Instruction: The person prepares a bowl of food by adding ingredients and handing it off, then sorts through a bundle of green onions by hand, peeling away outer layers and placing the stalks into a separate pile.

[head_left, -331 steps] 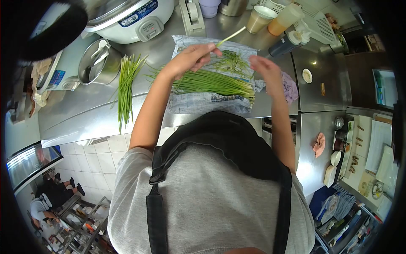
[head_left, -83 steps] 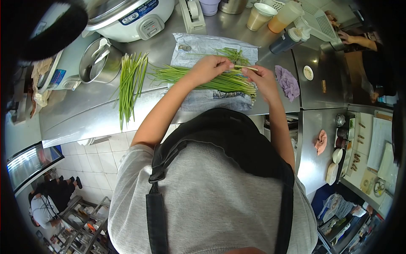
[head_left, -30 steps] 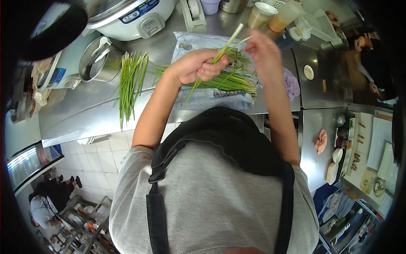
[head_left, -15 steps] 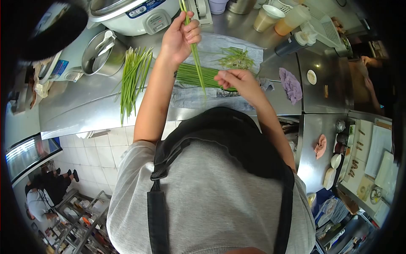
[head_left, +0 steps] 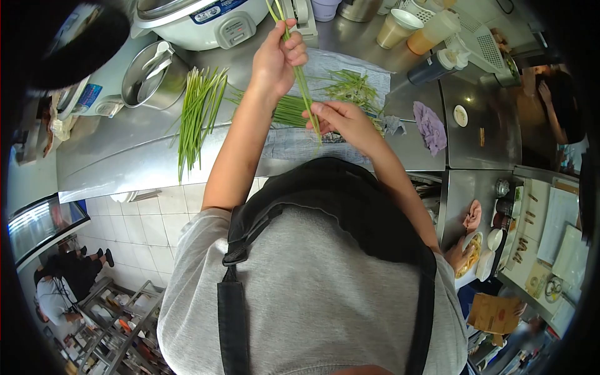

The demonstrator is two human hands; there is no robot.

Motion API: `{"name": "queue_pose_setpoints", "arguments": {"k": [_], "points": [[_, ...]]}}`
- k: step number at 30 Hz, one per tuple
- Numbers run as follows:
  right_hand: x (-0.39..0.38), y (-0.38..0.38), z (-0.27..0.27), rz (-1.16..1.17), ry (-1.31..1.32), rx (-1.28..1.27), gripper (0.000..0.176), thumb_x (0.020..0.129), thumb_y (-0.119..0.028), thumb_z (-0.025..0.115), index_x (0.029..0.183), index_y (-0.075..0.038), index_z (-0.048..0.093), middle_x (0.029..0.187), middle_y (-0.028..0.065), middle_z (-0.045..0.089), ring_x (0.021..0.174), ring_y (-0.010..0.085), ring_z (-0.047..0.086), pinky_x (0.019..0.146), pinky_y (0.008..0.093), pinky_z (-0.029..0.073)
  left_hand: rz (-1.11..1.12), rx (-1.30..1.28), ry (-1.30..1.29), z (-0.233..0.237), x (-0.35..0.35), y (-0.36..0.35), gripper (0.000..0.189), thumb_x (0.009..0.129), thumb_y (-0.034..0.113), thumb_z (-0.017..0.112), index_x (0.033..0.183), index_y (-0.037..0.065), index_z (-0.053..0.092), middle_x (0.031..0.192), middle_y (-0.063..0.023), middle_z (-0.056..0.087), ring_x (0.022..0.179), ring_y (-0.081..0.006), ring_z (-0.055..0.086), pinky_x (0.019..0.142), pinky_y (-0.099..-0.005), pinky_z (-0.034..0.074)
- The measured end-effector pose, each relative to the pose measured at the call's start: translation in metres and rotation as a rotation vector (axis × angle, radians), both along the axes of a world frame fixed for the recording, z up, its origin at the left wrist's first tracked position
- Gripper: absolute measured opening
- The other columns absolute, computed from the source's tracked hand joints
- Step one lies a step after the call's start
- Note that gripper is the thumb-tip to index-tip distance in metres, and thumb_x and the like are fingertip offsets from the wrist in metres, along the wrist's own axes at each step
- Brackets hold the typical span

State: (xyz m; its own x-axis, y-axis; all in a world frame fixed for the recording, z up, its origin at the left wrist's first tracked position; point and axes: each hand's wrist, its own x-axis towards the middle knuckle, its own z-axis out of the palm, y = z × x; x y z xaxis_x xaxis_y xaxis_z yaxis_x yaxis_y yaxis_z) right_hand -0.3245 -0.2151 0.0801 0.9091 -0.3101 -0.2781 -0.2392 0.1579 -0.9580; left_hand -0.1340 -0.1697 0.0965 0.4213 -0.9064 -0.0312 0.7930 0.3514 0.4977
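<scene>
My left hand is closed round a few long green chives, which hang down and slant to the right. Lower on the same stalks, my right hand has its thumb and fingers pinched at them. Behind and below lies a thick bunch of chives on spread newspaper, partly covered by my hands. Pale green trimmings are heaped on the paper at the right. Left of my left forearm, a separate pile of chives rests on the steel counter, its tips reaching the front edge.
A metal pot with ladles and a rice cooker stand at the back left. Sauce bottles, a cup and a purple cloth are on the right. A co-worker's hand holds a food bowl.
My left hand has moved slightly right and down with the chives. My right hand has come to their lower part. A co-worker's hand with a bowl has appeared at the right.
</scene>
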Motion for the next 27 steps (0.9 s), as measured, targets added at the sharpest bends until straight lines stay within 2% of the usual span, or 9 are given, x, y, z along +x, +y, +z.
{"name": "queue_pose_setpoints", "arguments": {"k": [3, 6, 9, 12, 16, 19, 22, 25, 27], "points": [[0.0, -0.002, -0.005, -0.06, -0.04, -0.021, 0.033, 0.094, -0.03, 0.056, 0.102, 0.0, 0.067, 0.084, 0.0032, 0.067, 0.075, 0.0079, 0.06, 0.071, 0.0236, 0.049, 0.074, 0.113, -0.05, 0.008, -0.008, 0.002, 0.022, 0.1, 0.026, 0.041, 0.11, 0.009, 0.051, 0.069, 0.0005, 0.041, 0.06, -0.0115, 0.039, 0.053, -0.024, 0.035], [-0.006, -0.008, -0.002, -0.073, -0.018, -0.067, 0.029, 0.095, -0.023, 0.056, 0.108, 0.001, 0.064, 0.088, 0.004, 0.067, 0.078, 0.0086, 0.059, 0.074, 0.0239, 0.049, 0.096, 0.163, -0.177, 0.003, -0.003, 0.004, 0.028, 0.1, 0.025, 0.039, 0.119, 0.006, 0.047, 0.077, -0.0037, 0.052, 0.068, -0.0172, 0.054, 0.062, -0.0292, 0.047], [-0.01, -0.01, -0.006, -0.129, -0.033, -0.121, 0.026, 0.095, -0.018, 0.054, 0.112, 0.001, 0.062, 0.091, 0.0044, 0.066, 0.079, 0.009, 0.058, 0.075, 0.0238, 0.048, 0.132, 0.247, -0.339, 0.006, -0.003, 0.008, 0.033, 0.101, 0.024, 0.038, 0.124, 0.002, 0.043, 0.089, -0.0104, 0.06, 0.083, -0.025, 0.063, 0.077, -0.0362, 0.054], [-0.012, -0.014, -0.009, -0.217, -0.076, -0.118, 0.023, 0.095, -0.013, 0.053, 0.113, -0.002, 0.06, 0.094, 0.0047, 0.065, 0.08, 0.0091, 0.058, 0.075, 0.0237, 0.048, 0.128, 0.266, -0.431, 0.007, -0.003, 0.009, 0.036, 0.101, 0.024, 0.037, 0.126, -0.002, 0.041, 0.098, -0.0169, 0.062, 0.094, -0.0304, 0.065, 0.085, -0.0401, 0.054], [-0.011, -0.022, -0.017, -0.183, -0.105, -0.232, 0.022, 0.094, -0.012, 0.052, 0.111, -0.002, 0.062, 0.098, 0.0039, 0.064, 0.08, 0.0095, 0.057, 0.075, 0.0233, 0.047, 0.132, 0.238, -0.452, 0.005, -0.006, 0.008, 0.036, 0.101, 0.024, 0.037, 0.124, -0.003, 0.041, 0.101, -0.0199, 0.062, 0.097, -0.0312, 0.064, 0.083, -0.0394, 0.054], [-0.006, -0.018, -0.016, -0.156, -0.048, -0.513, 0.022, 0.094, -0.015, 0.054, 0.107, -0.001, 0.064, 0.094, 0.0022, 0.065, 0.08, 0.0097, 0.057, 0.074, 0.0235, 0.046, 0.132, 0.224, -0.467, 0.002, -0.011, 0.005, 0.036, 0.101, 0.024, 0.037, 0.123, -0.003, 0.042, 0.102, -0.0202, 0.062, 0.097, -0.0312, 0.064, 0.083, -0.0392, 0.054], [0.009, -0.011, -0.008, -0.192, -0.078, -0.469, 0.025, 0.094, -0.02, 0.055, 0.104, 0.0, 0.065, 0.092, 0.0014, 0.065, 0.08, 0.0096, 0.057, 0.074, 0.0236, 0.045, 0.119, 0.229, -0.462, -0.001, -0.018, 0.002, 0.035, 0.101, 0.025, 0.037, 0.122, -0.003, 0.043, 0.103, -0.0196, 0.062, 0.096, -0.0307, 0.065, 0.083, -0.039, 0.053], [0.015, -0.011, 0.006, -0.112, 0.035, -0.61, 0.026, 0.094, -0.022, 0.055, 0.099, 0.0, 0.066, 0.089, 0.0015, 0.066, 0.08, 0.01, 0.058, 0.075, 0.0228, 0.044, 0.123, 0.265, -0.437, 0.0, -0.023, 0.003, 0.034, 0.101, 0.025, 0.038, 0.121, -0.002, 0.043, 0.101, -0.0187, 0.063, 0.094, -0.0295, 0.065, 0.082, -0.0386, 0.054], [0.017, -0.015, -0.009, -0.145, -0.015, -0.471, 0.025, 0.094, -0.024, 0.055, 0.097, -0.002, 0.066, 0.091, 0.002, 0.065, 0.083, 0.0111, 0.058, 0.078, 0.0243, 0.045, 0.145, 0.281, -0.428, 0.0, -0.021, 0.005, 0.032, 0.101, 0.024, 0.038, 0.119, -0.001, 0.044, 0.1, -0.018, 0.063, 0.091, -0.0286, 0.065, 0.081, -0.0381, 0.054]]}}
